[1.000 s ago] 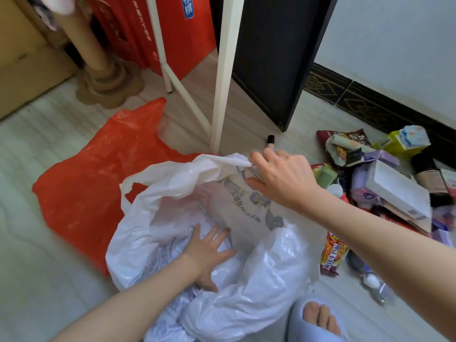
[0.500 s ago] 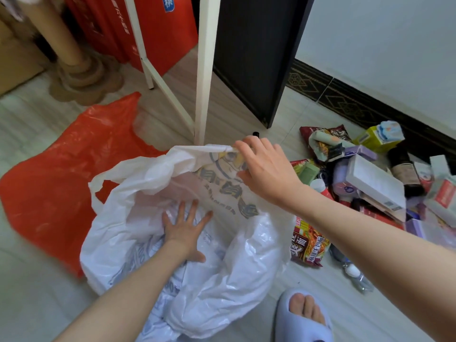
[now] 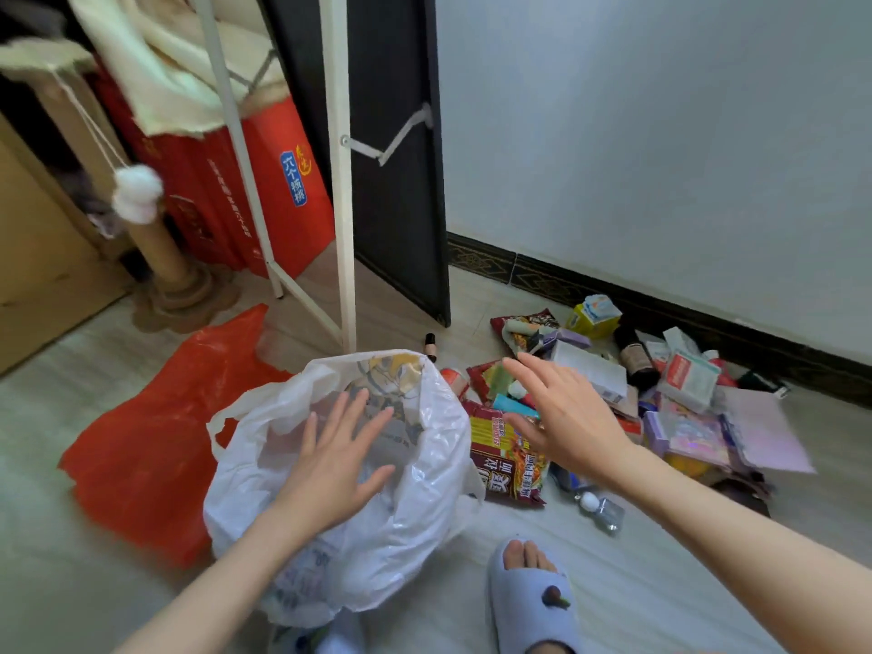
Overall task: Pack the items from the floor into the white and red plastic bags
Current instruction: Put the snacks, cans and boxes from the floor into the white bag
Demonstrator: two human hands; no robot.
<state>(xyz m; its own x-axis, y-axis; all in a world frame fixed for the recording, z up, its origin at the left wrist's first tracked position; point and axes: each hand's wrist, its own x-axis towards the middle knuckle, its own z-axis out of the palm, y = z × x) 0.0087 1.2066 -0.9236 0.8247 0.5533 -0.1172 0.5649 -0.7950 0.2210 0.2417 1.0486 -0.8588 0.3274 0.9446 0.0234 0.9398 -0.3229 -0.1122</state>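
The white plastic bag (image 3: 339,469) stands crumpled on the pale floor with its mouth gaping upward, and every other place here is easiest read from it. The left hand (image 3: 330,469) lies over that mouth, fingers spread and flat, gripping nothing, pressing or parting the thin film. The right hand (image 3: 561,417) hovers just to the bag's right, fingers likewise splayed and empty, above the near edge of the pile of items (image 3: 627,394) heaped between the bag and the dark skirting of the wall. The right hand is plainly the nearer to the goods; the instant noodle packet (image 3: 509,460) lies directly beneath it, touching the bag's right flank, its long axis running roughly away from the person. I judge the next move is a short drop onto that packet and a sweep leftward into the mouth.

The packet is glossy, crinkled foil, flat and pliant. Beyond it lie stiff card cartons, a white box (image 3: 590,375), a dark bottle (image 3: 637,358) and a small clear bottle (image 3: 597,507) on its side. The red plastic bag (image 3: 151,441) lies flat and slack to the white bag's left, partly beneath it, unopened. A foot in a pale blue slipper (image 3: 533,601) rests just below the bag's right.
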